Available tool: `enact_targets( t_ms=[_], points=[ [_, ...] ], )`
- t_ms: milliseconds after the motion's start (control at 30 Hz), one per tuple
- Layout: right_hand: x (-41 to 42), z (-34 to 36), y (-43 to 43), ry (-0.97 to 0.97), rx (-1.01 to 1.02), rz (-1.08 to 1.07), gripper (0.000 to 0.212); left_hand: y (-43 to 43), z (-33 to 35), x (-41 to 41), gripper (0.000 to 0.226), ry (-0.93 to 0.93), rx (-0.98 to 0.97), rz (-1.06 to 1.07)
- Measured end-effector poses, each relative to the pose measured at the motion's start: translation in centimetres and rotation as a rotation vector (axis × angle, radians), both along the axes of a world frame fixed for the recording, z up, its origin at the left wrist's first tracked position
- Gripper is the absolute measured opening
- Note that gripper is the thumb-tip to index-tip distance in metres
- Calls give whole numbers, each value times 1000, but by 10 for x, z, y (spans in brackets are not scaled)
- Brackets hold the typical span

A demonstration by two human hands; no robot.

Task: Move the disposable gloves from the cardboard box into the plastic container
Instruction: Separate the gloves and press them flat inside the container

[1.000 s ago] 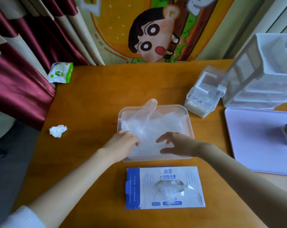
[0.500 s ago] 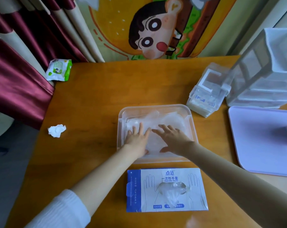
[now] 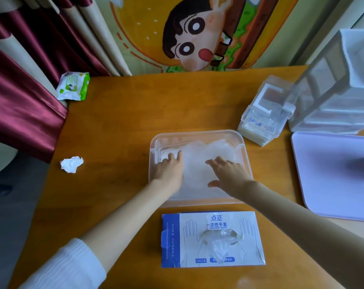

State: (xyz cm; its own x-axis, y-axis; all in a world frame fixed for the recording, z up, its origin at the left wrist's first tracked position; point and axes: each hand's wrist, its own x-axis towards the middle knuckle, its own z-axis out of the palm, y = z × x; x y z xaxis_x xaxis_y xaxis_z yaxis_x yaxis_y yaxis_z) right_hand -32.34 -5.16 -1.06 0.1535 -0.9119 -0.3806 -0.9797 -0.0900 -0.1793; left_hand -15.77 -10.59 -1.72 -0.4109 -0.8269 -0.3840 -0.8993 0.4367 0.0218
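Observation:
A clear plastic container [image 3: 197,133] sits mid-table with a layer of thin translucent disposable gloves [image 3: 200,155] lying flat inside. My left hand [image 3: 169,171] presses on the gloves at the container's left side, fingers straight. My right hand [image 3: 228,174] presses flat on them at the right side, fingers spread. In front of the container lies the white and blue cardboard glove box [image 3: 212,239]. A crumpled clear glove [image 3: 220,243] pokes out of the box's top opening.
A crumpled tissue [image 3: 71,164] lies on the wooden table [image 3: 118,126] at the left, and a wet-wipe pack [image 3: 73,86] at the back left corner. Stacked clear boxes [image 3: 264,113], a white drawer unit [image 3: 339,88] and a lilac tray [image 3: 333,174] stand to the right.
A glove finger that stuck up above the container a second ago now lies flat. Both hands went from gathering the gloves to pressing them down, then spread apart toward the sides.

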Motion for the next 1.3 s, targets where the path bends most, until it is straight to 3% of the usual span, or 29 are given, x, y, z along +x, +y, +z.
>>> enact_targets(
  t_ms=[100, 233, 300, 400, 467, 567, 667, 800, 933, 1300],
  points=[
    [-2, -6, -4, 30, 34, -22, 53, -3, 5, -2, 56, 46, 46, 35],
    [-2, 0, -8, 12, -112, -60, 31, -4, 14, 1, 46, 206, 6, 76],
    [-2, 3, -10, 27, -192, -74, 30, -4, 17, 3, 31, 312, -51, 91],
    [1, -4, -11, 39, -143, -94, 32, 0, 17, 1, 23, 425, -27, 44],
    [3, -9, -12, 10, -83, -107, 36, 6, 10, -2, 31, 373, 68, -31],
    [8, -7, -11, -101, -121, -55, 39, 9, -1, -2, 50, 148, 200, -88],
    [10, 0, -9, -165, -189, 79, 35, 10, -6, -2, 55, 45, 147, -139],
    [-1, -12, -8, 62, 13, 196, 57, 8, -12, 0, 58, 11, 48, -190],
    [-5, -27, -12, 242, 108, 200, 69, 2, -16, 3, 65, -125, 112, -205],
    [-4, -32, -20, 328, 116, 237, 70, -3, -26, 0, 79, -182, 201, -217]
  ],
)
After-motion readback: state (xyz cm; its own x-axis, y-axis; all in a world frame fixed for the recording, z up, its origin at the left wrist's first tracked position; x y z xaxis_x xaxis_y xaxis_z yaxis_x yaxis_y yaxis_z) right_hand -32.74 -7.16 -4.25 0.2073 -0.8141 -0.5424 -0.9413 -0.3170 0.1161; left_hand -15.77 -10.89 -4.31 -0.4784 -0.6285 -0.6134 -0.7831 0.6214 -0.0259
